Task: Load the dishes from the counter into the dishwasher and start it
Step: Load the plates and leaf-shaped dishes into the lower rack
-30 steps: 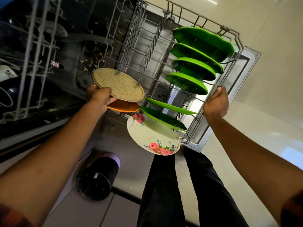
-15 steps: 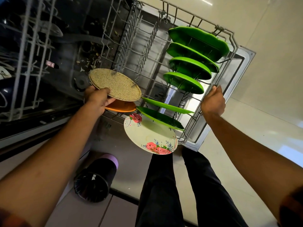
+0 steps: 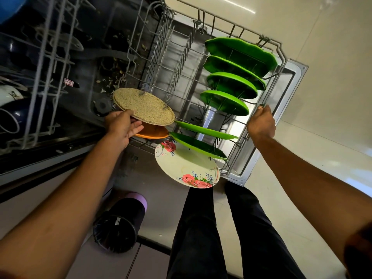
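Left grip [image 3: 122,127] looser on speckled plate [image 3: 144,106] (right grip [image 3: 261,123]: rack [image 3: 177,61], unchanged)

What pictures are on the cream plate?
Pink roses and tiny blue flowers decorate the floral plate; the head view shows it.

Strong wide-angle bending toward the edges, bright sheen on the pale floor [image 3: 332,97] at right, thin streak of glare near the top, dishwasher [image 3: 112,47] interior dim and shadowed at left, green plates [image 3: 231,85] vividly lit, lower corners slightly soft.
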Action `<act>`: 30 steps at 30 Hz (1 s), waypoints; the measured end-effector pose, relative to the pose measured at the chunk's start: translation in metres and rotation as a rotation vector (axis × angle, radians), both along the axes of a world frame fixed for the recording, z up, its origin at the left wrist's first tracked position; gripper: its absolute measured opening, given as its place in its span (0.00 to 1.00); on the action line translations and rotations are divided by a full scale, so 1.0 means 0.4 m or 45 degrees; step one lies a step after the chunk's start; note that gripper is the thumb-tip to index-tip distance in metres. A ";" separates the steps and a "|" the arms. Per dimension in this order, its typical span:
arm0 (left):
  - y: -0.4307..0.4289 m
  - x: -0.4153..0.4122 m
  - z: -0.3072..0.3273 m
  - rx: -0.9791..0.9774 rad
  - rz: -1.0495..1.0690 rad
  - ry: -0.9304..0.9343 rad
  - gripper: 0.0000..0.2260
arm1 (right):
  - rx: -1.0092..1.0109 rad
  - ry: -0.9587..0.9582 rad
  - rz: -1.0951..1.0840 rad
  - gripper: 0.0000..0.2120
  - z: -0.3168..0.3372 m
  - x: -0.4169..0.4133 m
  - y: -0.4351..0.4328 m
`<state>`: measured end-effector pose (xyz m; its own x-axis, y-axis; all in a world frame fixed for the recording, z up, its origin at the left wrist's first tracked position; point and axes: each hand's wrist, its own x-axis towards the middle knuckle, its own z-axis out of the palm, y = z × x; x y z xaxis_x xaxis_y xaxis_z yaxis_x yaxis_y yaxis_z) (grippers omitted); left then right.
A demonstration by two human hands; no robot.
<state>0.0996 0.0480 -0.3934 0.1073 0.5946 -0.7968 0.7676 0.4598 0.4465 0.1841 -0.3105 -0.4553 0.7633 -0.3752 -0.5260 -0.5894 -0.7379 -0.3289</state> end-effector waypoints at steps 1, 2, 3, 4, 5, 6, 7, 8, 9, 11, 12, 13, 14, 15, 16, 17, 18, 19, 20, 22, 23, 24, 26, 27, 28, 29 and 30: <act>0.001 -0.005 0.005 0.016 -0.038 0.000 0.09 | 0.020 0.025 0.002 0.17 0.007 0.001 0.001; 0.003 -0.011 0.011 0.032 -0.071 -0.002 0.09 | 0.041 0.058 -0.001 0.16 0.014 0.001 0.000; 0.005 -0.016 0.015 0.043 -0.094 -0.003 0.09 | 0.056 0.097 -0.009 0.15 0.025 0.001 0.001; 0.007 -0.021 0.021 0.047 -0.106 -0.005 0.08 | 0.064 0.139 -0.025 0.15 0.033 0.000 0.001; 0.008 -0.028 0.030 0.041 -0.110 -0.008 0.08 | 0.073 0.176 -0.041 0.14 0.045 -0.004 0.000; 0.008 -0.035 0.040 0.028 -0.108 -0.016 0.07 | 0.084 0.206 -0.049 0.14 0.055 -0.013 0.000; 0.007 -0.042 0.053 0.016 -0.110 -0.026 0.06 | 0.090 0.227 -0.039 0.13 0.072 -0.024 0.001; 0.006 -0.048 0.064 0.014 -0.124 -0.033 0.05 | 0.085 0.249 -0.020 0.14 0.088 -0.036 0.003; 0.005 -0.055 0.073 0.016 -0.145 -0.038 0.04 | 0.073 0.265 0.002 0.15 0.104 -0.050 0.006; -0.001 -0.074 0.097 0.017 -0.164 -0.063 0.02 | 0.069 0.279 0.039 0.20 0.139 -0.081 0.005; -0.006 -0.086 0.111 0.018 -0.165 -0.080 0.03 | 0.068 0.286 0.057 0.21 0.154 -0.097 0.004; -0.012 -0.097 0.121 0.018 -0.168 -0.092 0.04 | 0.057 0.290 0.073 0.20 0.167 -0.109 0.002; -0.018 -0.107 0.129 0.019 -0.174 -0.099 0.05 | 0.047 0.293 0.087 0.18 0.174 -0.119 -0.002; -0.025 -0.124 0.144 0.021 -0.174 -0.106 0.05 | 0.053 0.293 0.115 0.16 0.187 -0.133 -0.002; -0.032 -0.146 0.164 0.028 -0.166 -0.116 0.05 | 0.071 0.292 0.145 0.14 0.209 -0.148 0.003; -0.038 -0.162 0.179 0.033 -0.163 -0.122 0.05 | 0.080 0.291 0.160 0.14 0.225 -0.158 0.007; -0.044 -0.180 0.192 0.044 -0.159 -0.130 0.05 | 0.084 0.290 0.171 0.13 0.240 -0.166 0.014; -0.048 -0.204 0.208 0.054 -0.146 -0.138 0.06 | 0.090 0.286 0.188 0.13 0.259 -0.175 0.022; -0.052 -0.234 0.228 0.073 -0.123 -0.149 0.06 | 0.102 0.284 0.212 0.12 0.279 -0.186 0.034; -0.060 -0.299 0.267 0.103 -0.097 -0.160 0.06 | 0.133 0.272 0.273 0.11 0.324 -0.206 0.061; -0.062 -0.333 0.285 0.117 -0.085 -0.159 0.06 | 0.158 0.258 0.304 0.10 0.347 -0.214 0.075; -0.064 -0.363 0.302 0.134 -0.074 -0.155 0.06 | 0.190 0.241 0.329 0.09 0.368 -0.221 0.089; -0.070 -0.439 0.355 0.181 -0.045 -0.158 0.07 | 0.269 0.215 0.400 0.08 0.424 -0.248 0.125; -0.073 -0.478 0.387 0.206 -0.026 -0.176 0.07 | 0.307 0.192 0.452 0.09 0.452 -0.263 0.146; -0.077 -0.517 0.420 0.238 -0.023 -0.202 0.07 | 0.334 0.173 0.492 0.10 0.477 -0.278 0.170; -0.082 -0.558 0.454 0.276 -0.028 -0.230 0.07 | 0.349 0.154 0.540 0.11 0.504 -0.298 0.197; -0.084 -0.607 0.497 0.330 -0.019 -0.264 0.07 | 0.366 0.140 0.607 0.11 0.538 -0.322 0.231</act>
